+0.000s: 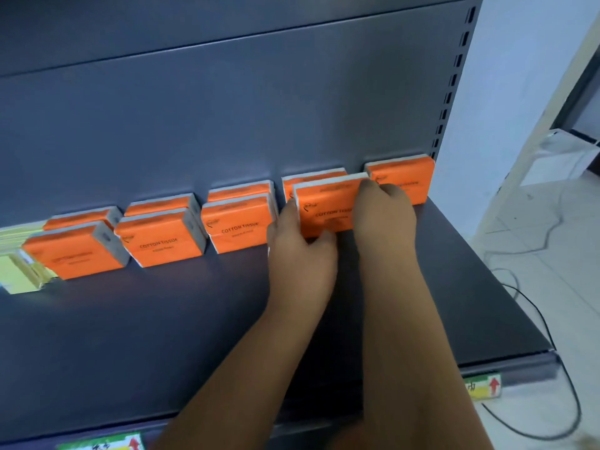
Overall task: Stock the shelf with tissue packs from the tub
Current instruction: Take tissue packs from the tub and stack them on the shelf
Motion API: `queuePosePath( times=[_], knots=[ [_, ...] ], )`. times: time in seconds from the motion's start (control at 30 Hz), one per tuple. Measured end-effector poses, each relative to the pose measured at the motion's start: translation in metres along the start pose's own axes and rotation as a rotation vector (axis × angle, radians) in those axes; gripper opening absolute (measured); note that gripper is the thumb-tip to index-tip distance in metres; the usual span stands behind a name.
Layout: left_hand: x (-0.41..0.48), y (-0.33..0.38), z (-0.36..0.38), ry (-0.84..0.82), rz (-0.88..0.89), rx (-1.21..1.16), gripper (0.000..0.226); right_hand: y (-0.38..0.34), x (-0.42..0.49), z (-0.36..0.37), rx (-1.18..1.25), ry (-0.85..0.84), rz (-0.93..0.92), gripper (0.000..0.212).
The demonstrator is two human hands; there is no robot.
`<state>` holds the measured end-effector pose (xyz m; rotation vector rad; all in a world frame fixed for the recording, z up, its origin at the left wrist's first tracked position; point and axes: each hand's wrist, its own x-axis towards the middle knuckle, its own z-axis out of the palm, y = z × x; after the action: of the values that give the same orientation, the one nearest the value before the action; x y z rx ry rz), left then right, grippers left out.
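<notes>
Orange tissue packs stand in a row along the back of the dark grey shelf point(162, 319), two deep in most places. Both my hands hold one orange pack point(326, 206) upright in front of another pack point(311, 177). My left hand point(298, 251) grips its left edge and lower corner. Round its right edge curl the fingers of my right hand point(383, 212). A single pack point(402, 177) stands at the far right by the upright. Further left are pairs of packs point(238, 228), point(162, 241), point(76, 251). The tub is out of view.
Yellow-green packs point(19, 271) sit at the shelf's far left. The slotted shelf upright point(451, 92) rises at the right. Price labels point(483, 386) hang on the front rail. A black cable point(552, 336) trails over the tiled floor to the right.
</notes>
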<state>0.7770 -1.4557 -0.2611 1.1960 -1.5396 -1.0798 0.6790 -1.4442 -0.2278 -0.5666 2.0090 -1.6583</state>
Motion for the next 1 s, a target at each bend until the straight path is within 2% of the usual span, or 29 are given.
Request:
queuePosePath(
  times=[0.07,0.17,0.43,0.57,0.63,0.7,0.8,0.87,0.93,1.0],
  knots=[
    [-0.004,-0.001,0.004,-0.007,-0.069,-0.079,0.036,0.002,0.001,0.002,0.004,-0.032,0.015,0.023],
    [0.000,-0.003,0.005,-0.010,-0.160,-0.131,0.043,0.005,0.003,0.005,-0.037,-0.083,0.019,0.021],
    [0.009,0.000,0.002,-0.094,-0.148,-0.109,0.034,0.010,0.005,0.014,-0.079,-0.183,0.031,0.027],
    [0.005,0.003,-0.003,-0.117,-0.168,-0.086,0.032,0.009,0.003,0.016,-0.092,-0.168,0.029,0.023],
    [-0.001,0.007,-0.006,-0.139,-0.185,-0.060,0.031,0.009,0.003,0.014,-0.113,-0.113,0.010,0.029],
    [-0.008,0.010,-0.009,-0.151,-0.200,-0.041,0.027,0.008,0.004,0.011,-0.126,-0.038,-0.057,0.034],
    [-0.018,0.020,-0.014,-0.144,-0.186,-0.029,0.021,0.002,-0.005,0.009,-0.121,0.031,-0.189,0.019],
    [-0.029,0.035,-0.023,-0.175,-0.147,0.023,0.026,-0.004,-0.015,0.009,-0.116,0.036,-0.268,0.014],
    [-0.043,0.048,-0.041,-0.170,-0.131,0.115,0.029,-0.012,-0.030,0.013,-0.129,0.021,-0.354,0.024],
    [-0.057,0.049,-0.067,-0.070,-0.069,0.239,0.015,-0.019,-0.048,0.023,-0.145,-0.001,-0.469,0.038]
  ],
)
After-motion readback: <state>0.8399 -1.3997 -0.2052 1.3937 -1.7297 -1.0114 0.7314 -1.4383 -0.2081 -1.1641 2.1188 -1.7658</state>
